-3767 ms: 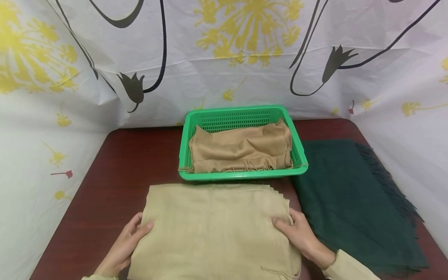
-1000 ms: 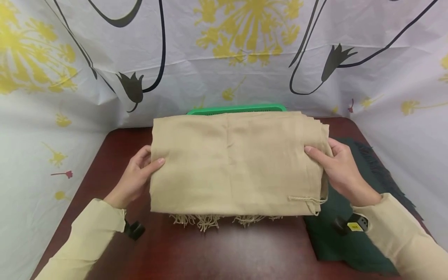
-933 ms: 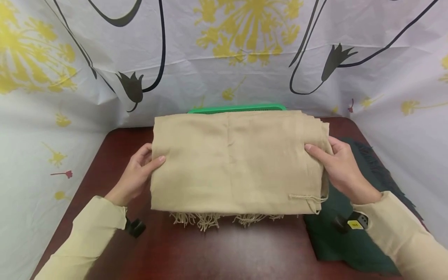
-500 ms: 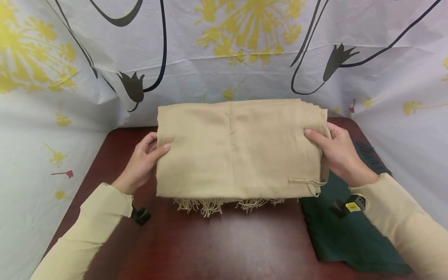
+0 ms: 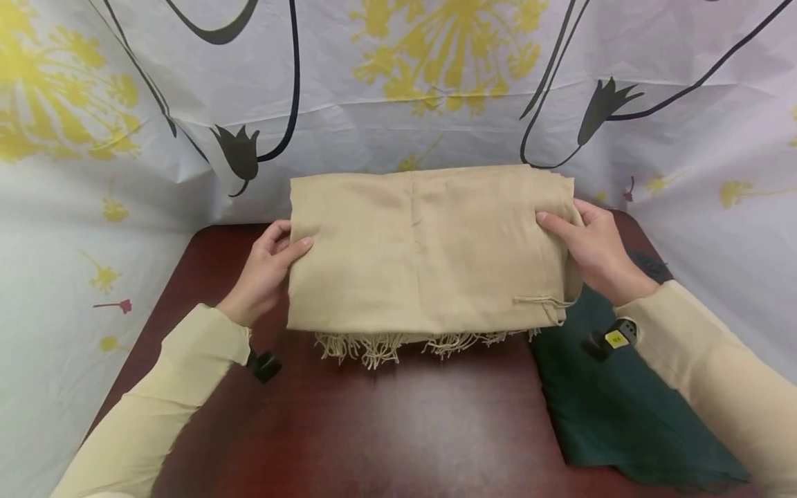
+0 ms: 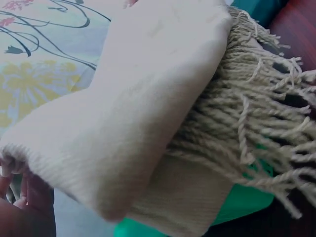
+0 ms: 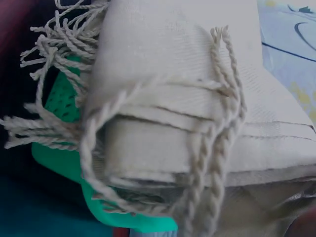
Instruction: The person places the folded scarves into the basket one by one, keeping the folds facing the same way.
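Observation:
A folded beige fringed scarf (image 5: 423,249) is held up in front of me, its fringe (image 5: 367,346) hanging from the lower edge. My left hand (image 5: 261,270) pinches its left side, thumb on top and fingers behind. On the right side my right hand (image 5: 600,249) grips the layered folds the same way. A green basket is hidden behind the scarf in the head view. Below the cloth, parts of that basket (image 6: 242,202) appear in the left wrist view. The right wrist view shows twisted tassels (image 7: 222,123) across the folded end.
A dark green fringed scarf (image 5: 610,394) lies on the right of the dark red table (image 5: 405,422). Behind and at both sides hangs a white patterned cloth (image 5: 349,131). Small black wrist cameras sit under both sleeves.
Both hands have carried the folded scarf up and away from me, off the near table. It now covers the green basket and the tan scarf inside it in the head view.

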Tool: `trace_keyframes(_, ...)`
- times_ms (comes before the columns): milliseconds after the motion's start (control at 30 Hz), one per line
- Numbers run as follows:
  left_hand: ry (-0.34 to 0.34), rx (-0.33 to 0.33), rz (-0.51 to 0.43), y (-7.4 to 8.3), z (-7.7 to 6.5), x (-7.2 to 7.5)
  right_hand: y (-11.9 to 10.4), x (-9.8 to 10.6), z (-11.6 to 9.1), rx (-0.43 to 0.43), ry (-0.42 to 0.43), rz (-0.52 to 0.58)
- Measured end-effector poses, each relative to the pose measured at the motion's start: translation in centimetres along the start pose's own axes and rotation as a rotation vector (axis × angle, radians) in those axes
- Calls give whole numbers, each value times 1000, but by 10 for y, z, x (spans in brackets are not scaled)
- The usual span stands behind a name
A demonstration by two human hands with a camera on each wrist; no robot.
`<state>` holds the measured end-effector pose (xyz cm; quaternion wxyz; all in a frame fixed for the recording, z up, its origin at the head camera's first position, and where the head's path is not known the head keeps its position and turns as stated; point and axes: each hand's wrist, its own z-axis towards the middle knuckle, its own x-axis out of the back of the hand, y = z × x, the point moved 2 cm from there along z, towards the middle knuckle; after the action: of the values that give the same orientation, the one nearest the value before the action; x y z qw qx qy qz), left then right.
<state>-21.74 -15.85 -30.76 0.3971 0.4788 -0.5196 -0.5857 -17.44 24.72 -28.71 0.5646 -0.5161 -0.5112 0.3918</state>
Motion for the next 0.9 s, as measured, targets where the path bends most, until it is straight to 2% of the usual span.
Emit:
trace_keyframes(367,59,9,9,-10,16,2,2,-2,21,20,53,-168)
trace_keyframes(667,85,39,68,-14,26,1,1,-3,37,26,101,-184)
trace_keyframes(900,99,50,114,-16,32,2,4,-4,45,46,104,-200)
